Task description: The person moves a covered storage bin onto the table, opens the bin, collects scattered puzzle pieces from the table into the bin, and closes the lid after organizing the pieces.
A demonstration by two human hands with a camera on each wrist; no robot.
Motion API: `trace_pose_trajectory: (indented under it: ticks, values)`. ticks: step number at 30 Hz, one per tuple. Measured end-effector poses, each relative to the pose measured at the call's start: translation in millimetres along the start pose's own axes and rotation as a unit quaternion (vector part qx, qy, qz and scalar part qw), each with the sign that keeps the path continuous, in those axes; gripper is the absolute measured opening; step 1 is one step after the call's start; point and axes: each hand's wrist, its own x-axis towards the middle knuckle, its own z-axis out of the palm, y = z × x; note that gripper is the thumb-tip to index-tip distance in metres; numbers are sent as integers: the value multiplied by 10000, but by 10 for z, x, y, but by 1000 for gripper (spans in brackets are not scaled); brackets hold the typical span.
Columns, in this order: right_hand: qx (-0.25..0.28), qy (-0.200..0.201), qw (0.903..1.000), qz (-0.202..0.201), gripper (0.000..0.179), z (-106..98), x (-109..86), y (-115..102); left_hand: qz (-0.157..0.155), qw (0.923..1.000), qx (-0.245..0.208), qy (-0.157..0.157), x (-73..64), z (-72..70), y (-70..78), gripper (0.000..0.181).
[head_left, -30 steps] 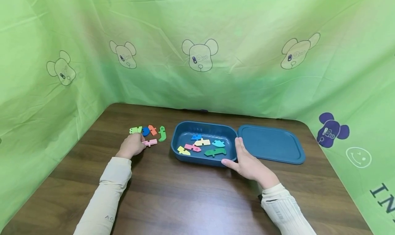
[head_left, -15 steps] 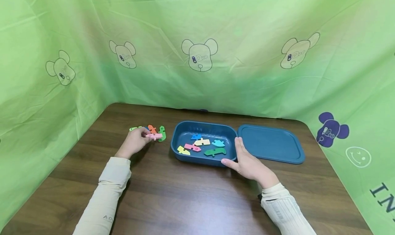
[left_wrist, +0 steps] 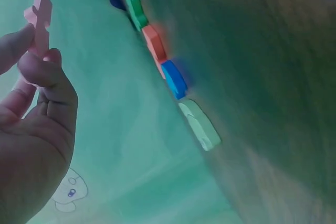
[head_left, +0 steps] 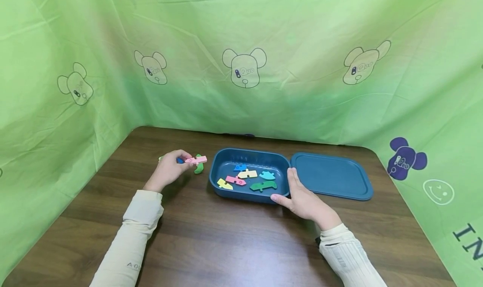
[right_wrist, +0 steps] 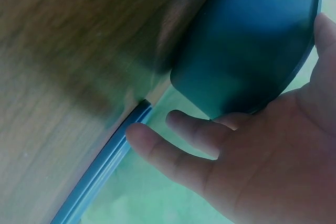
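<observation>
Left hand [head_left: 167, 169]: pink piece [head_left: 198, 159] pinched aloft. Right hand [head_left: 305, 200]: rested straight-fingered against box [head_left: 241, 195]. Six pieces [head_left: 247, 174] boxed; four others [left_wrist: 174, 80] left on desk [head_left: 226, 241], lid [head_left: 332, 174] unfitted.

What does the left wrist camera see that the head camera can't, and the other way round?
Only the left wrist view shows the orange piece. Only the head view shows the right hand, lid and cream piece. Both show the left hand pinching a pink piece, with a green piece and a blue piece on the table.
</observation>
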Motion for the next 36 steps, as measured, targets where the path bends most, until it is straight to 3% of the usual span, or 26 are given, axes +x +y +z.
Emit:
trace_pose_trajectory:
  ticks: [7, 18, 29, 36]
  values:
    - [-4, -8, 10000, 22, 112, 9, 1, 13, 250, 9992, -298, -52, 14, 27, 106, 18]
    - [-23, -55, 10000, 80, 109, 0, 0, -33, 97, 9974, -692, -171, 45, 165, 248, 20]
    - [-44, -21, 10000, 37, 109, -6, -18, -29, 293, 9980, -507, -241, 102, 344, 419, 19]
    - [-62, -28, 10000, 49, 110, -3, -12, -35, 261, 9972, -472, -520, 123, 462, 584, 21]
